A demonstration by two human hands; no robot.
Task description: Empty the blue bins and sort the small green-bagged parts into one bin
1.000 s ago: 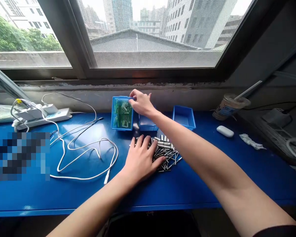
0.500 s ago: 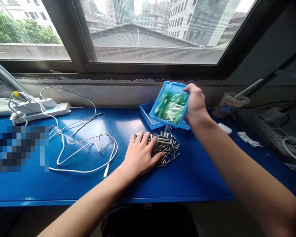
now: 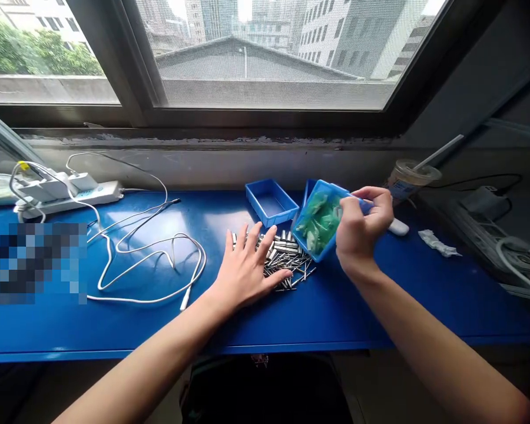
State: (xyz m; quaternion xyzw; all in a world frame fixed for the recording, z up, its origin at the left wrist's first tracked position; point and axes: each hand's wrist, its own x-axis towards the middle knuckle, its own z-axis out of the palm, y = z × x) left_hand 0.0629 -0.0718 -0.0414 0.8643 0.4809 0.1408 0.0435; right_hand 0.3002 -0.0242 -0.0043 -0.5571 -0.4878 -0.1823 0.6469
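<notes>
My right hand (image 3: 364, 227) grips the edge of a blue plastic bin (image 3: 320, 221), which is tilted and has green translucent plastic bags (image 3: 322, 218) inside. The bin's lower corner hangs at the right side of a pile of thin metal pins (image 3: 291, 265) and short metal blocks (image 3: 287, 238). With fingers spread, my left hand (image 3: 249, 262) lies over the left part of that pile and hides some of it. Behind the pile stands a second blue bin (image 3: 271, 203) with its bare floor showing. Part of another dark blue bin (image 3: 309, 187) shows behind the held one.
White cables (image 3: 150, 300) and a power strip (image 3: 70, 197) lie on the left of the blue table (image 3: 159, 335). At the right are a plastic cup with a straw (image 3: 410, 176), a white rounded object (image 3: 398, 228) and a crumpled tissue (image 3: 439, 243). A window is behind.
My right hand has moved the held bin right and down, tilting it differently. This uncovers the bin behind. My left hand stays over the pile with its fingers spread a little wider.
</notes>
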